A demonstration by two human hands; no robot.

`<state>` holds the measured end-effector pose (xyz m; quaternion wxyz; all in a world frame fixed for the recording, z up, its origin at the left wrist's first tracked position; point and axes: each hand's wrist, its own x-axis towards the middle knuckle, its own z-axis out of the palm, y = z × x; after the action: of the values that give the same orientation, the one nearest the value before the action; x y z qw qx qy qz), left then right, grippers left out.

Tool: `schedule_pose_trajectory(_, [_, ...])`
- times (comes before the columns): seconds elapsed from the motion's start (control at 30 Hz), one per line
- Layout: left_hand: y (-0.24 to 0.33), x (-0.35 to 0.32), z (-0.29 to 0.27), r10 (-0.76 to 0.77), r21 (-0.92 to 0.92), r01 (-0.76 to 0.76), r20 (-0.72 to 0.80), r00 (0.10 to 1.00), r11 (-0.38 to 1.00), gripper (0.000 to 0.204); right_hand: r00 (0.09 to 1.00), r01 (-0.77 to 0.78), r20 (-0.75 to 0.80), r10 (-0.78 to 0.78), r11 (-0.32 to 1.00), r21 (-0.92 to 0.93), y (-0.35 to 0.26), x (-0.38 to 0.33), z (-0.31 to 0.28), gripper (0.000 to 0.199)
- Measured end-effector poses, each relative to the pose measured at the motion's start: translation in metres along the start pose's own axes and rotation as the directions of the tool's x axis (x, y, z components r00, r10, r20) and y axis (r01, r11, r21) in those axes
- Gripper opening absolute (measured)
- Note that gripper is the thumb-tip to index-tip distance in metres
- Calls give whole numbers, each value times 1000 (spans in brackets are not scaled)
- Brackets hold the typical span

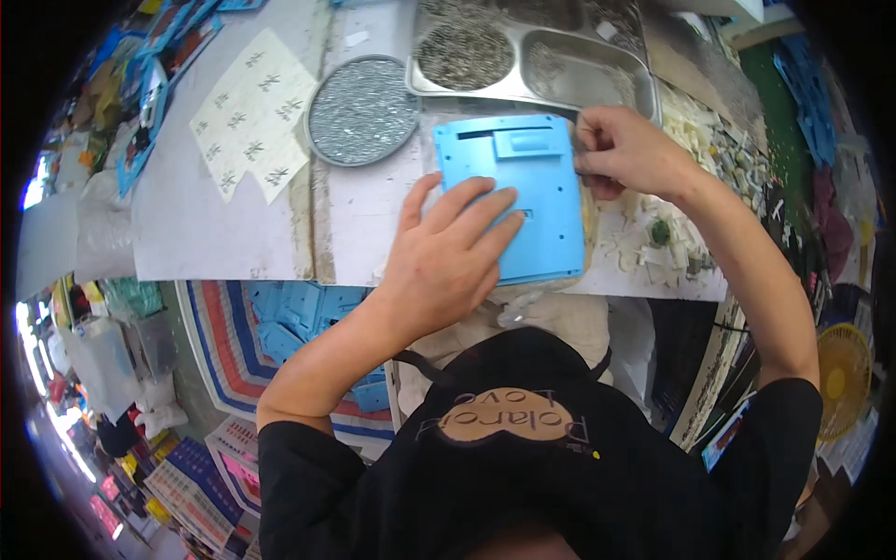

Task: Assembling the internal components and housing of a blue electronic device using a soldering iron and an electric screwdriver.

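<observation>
A light blue plastic housing panel [543,229] lies on the white worktable in front of me. It has a dark slot and a raised block near its far edge, with small holes about it. My left hand [448,247] rests on the panel's left half, its fingers spread flat. At the panel's upper right edge is my right hand [630,154], thumb and fingers closed in a pinch. Whatever sits between those fingers is too small or hidden to make out. Beneath the panel, a pale layer shows along its right and near edges.
A round dish [362,112] of shiny small metal pieces stands beside a steel compartment tray [485,91] with more small parts. Left lies a patterned cream sheet [250,117]. Pale scraps [672,224] litter the right side. Below the table, a striped bag [222,345] holds blue panels.
</observation>
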<state>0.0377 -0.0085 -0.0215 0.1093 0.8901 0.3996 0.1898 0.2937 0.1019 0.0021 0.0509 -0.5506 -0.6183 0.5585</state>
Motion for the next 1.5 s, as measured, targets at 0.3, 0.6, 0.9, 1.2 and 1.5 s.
schedule_pose_trajectory(0.3, [-67, -3, -15, -342, -367, 240, -246, 907, 899, 24, 438, 507, 101, -893, 153, -848, -80, 94, 51, 16])
schedule_pose_trajectory(0.6, [-121, -8, -11, -523, 201, 573, -254, 814, 794, 12, 547, 410, 242, -801, 5, -912, -108, 157, 94, 11])
schedule_pose_trajectory(0.9, [-131, 3, -10, -441, 228, 496, -253, 861, 838, 14, 507, 448, 235, -829, 21, -894, -115, 162, 84, 17])
schedule_pose_trajectory(1.2, [-139, -2, -22, -559, -99, 558, -298, 774, 824, 14, 556, 559, -84, -827, 447, -698, -40, 40, -6, 14])
schedule_pose_trajectory(1.5, [-141, 4, -13, -552, -127, 538, -264, 791, 833, 16, 560, 551, 52, -827, 325, -769, -3, 37, -15, 12])
